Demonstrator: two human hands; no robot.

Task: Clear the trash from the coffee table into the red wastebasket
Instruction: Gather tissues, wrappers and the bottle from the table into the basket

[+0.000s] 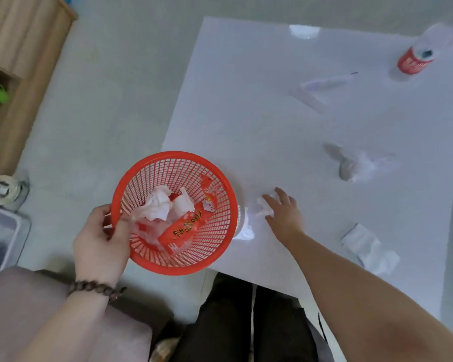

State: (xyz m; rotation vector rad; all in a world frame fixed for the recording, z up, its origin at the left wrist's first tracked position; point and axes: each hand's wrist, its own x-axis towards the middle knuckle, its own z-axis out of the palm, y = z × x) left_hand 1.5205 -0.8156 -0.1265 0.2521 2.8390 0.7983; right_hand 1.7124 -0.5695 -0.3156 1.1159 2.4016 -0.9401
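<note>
Red plastic mesh makes up the wastebasket [174, 212], which the left hand [100, 241] holds by its rim at about nine o'clock, thumb hooked inside and fingers curled under the lip. It hangs at the near-left corner of the white coffee table [259, 100], its three o'clock side overlapping the tabletop edge. Inside lie crumpled tissues and a red snack wrapper [183, 228].

On the table, the right hand [283, 210] reaches with fingers spread and not yet closed, its fingertips over a crumpled white tissue [263, 205] just beside the basket's rim at three o'clock. Another white scrap [246, 232] sits at the basket's four o'clock, touching or nearly touching the rim. A folded tissue [369, 246] lies toward the hand's four o'clock, a clear plastic wrapper [361, 165] at its one o'clock, a thin pale wrapper [317, 92] at twelve, and a red-labelled bottle [416, 58], blurred, far off at one o'clock.

Risks, as I judge them: the basket hangs from one side only, so a tilt could spill its light contents onto the floor. A sweep of the tissue could miss the rim where it sits above the tabletop, or push the nearer scrap off the edge. The clear wrapper, nearly invisible against the glossy white, is easily overlooked.
</note>
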